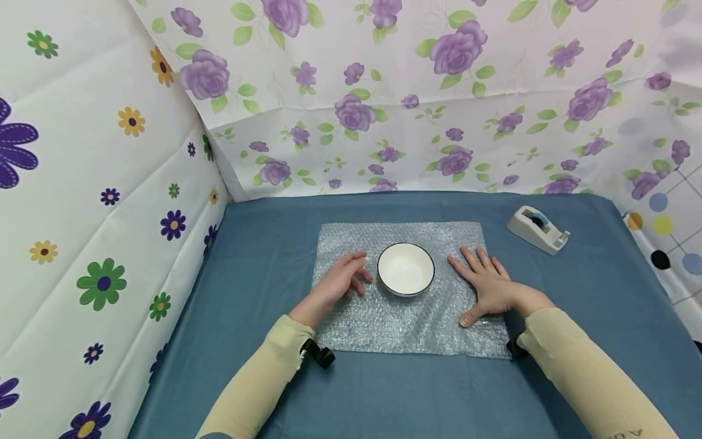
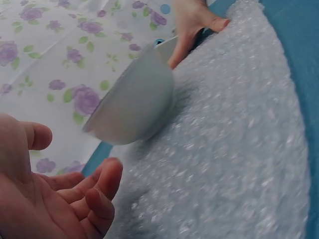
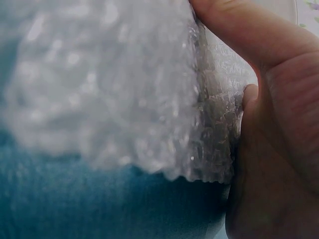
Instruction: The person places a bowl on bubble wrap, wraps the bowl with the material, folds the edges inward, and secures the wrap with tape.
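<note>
A white bowl (image 1: 406, 269) with a dark rim stands upright on a sheet of bubble wrap (image 1: 406, 332), which lies flat on the table. Just left of the bowl is my left hand (image 1: 341, 279), its fingers loosely bent and apart from the bowl; the left wrist view shows nothing in the palm (image 2: 45, 194). On the sheet's right side rests my right hand (image 1: 490, 288), palm down with the fingers spread. In the right wrist view, the wrap's edge (image 3: 144, 109) appears close beside the thumb.
A white tape dispenser (image 1: 538, 229) with a blue roll stands at the back right of the table. Blue cloth (image 1: 263, 256) covers the tabletop. Flowered sheets (image 1: 329, 152) hang behind it and on the left. Each wrist carries a black camera (image 1: 318, 353).
</note>
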A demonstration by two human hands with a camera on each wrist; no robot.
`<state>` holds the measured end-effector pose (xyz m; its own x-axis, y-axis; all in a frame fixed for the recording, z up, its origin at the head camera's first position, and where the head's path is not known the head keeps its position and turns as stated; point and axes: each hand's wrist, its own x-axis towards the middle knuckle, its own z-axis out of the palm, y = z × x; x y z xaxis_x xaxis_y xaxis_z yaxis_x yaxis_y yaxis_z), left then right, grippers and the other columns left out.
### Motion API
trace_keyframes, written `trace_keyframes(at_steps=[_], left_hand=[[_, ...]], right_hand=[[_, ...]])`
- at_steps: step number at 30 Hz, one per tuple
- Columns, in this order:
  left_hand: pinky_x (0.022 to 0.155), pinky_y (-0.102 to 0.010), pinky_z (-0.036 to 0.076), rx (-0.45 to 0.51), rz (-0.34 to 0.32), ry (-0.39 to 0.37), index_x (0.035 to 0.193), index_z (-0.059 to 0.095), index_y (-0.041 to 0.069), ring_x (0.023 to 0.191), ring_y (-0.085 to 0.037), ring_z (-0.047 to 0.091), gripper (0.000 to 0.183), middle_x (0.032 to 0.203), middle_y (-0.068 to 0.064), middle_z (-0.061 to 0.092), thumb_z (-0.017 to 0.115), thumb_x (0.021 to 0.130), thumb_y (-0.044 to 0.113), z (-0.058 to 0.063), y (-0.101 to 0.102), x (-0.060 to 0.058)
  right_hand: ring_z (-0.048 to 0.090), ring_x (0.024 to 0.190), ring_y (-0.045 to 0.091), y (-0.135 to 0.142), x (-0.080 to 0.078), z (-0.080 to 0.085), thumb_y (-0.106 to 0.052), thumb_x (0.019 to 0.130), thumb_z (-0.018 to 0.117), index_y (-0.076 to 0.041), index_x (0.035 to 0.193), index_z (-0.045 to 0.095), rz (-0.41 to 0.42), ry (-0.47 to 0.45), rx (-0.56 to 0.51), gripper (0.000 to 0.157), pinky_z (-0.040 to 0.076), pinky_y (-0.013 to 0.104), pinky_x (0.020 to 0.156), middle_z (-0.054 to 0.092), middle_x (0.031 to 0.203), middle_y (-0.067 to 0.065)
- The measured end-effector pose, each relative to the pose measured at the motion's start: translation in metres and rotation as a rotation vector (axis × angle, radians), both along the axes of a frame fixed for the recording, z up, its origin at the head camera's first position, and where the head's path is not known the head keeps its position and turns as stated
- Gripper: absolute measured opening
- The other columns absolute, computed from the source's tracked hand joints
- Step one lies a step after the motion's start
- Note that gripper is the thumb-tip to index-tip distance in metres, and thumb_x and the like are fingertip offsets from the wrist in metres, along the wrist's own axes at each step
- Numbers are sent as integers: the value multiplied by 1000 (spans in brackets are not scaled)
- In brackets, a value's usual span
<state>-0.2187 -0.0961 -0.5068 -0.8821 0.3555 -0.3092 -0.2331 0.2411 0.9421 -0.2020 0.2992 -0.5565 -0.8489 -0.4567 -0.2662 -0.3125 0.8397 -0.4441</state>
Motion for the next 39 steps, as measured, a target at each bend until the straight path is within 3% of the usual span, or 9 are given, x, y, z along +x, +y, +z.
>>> trace_keyframes(at_steps=[6, 12, 15, 20, 25, 28, 33, 35, 39], left_hand=[[73, -39, 51, -117, 79, 129, 160, 49, 10, 98, -32, 68, 55, 122, -15, 69, 53, 111, 35, 8, -6, -2], [101, -52, 51, -262, 45, 276, 161, 48, 9, 129, -33, 61, 55, 138, -13, 64, 59, 110, 27, 7, -9, -4], [112, -57, 45, -314, -15, 332, 163, 45, 9, 142, -37, 53, 60, 150, -16, 58, 63, 107, 22, 8, -11, -4], [124, -57, 32, -416, -176, 443, 166, 38, 6, 156, -39, 35, 73, 166, -20, 43, 69, 102, 22, 5, -14, -7], [129, -58, 14, -479, -349, 468, 170, 26, 6, 164, -38, 8, 94, 175, -19, 22, 78, 96, 30, 1, -16, -9], [129, -61, 6, -527, -437, 470, 172, 21, 7, 164, -39, -1, 105, 177, -18, 16, 83, 94, 38, -1, -15, -10], [128, -64, 0, -618, -506, 479, 173, 19, 11, 163, -43, -6, 116, 178, -19, 8, 88, 88, 50, -4, -14, -9], [128, -64, -1, -652, -522, 486, 173, 18, 12, 162, -43, -8, 120, 178, -19, 5, 90, 85, 52, -6, -12, -8], [127, -66, -2, -700, -551, 487, 173, 18, 11, 162, -45, -12, 125, 178, -19, -1, 92, 82, 53, -6, -9, -5]], right_hand=[[-22, 159, 49, 1, -1, -3, -88, 56, 85, -36, 174, 1, -4, -2, 7, 154, -9, 74, 121, -16, 178, 14], [-22, 159, 49, 2, -2, -5, -88, 55, 85, -35, 174, 1, -3, 2, 10, 155, -10, 74, 120, -16, 178, 14], [-21, 159, 49, 1, 0, -3, -88, 57, 84, -36, 174, 1, -1, 4, -2, 153, -9, 74, 120, -16, 178, 14], [-21, 158, 51, -2, 3, 5, -86, 59, 85, -34, 174, 3, 6, 1, -40, 151, -9, 75, 120, -15, 178, 15], [-21, 158, 51, -5, 6, 13, -81, 60, 89, -28, 175, 9, -2, -9, -82, 150, -10, 75, 120, -14, 178, 17], [-20, 158, 52, -8, 7, 19, -80, 61, 89, -24, 175, 9, -9, -26, -44, 150, -9, 75, 121, -14, 178, 19], [-21, 159, 49, -4, 1, 8, -83, 59, 87, -30, 175, 3, -8, -22, 8, 152, -8, 74, 121, -16, 178, 15], [-22, 159, 47, 0, 0, 0, -85, 58, 86, -35, 174, 2, -3, -4, -9, 152, -9, 74, 121, -17, 178, 12], [-24, 158, 49, 0, 2, 2, -85, 61, 86, -35, 174, 2, 14, 0, -58, 150, -11, 76, 119, -19, 178, 12]])
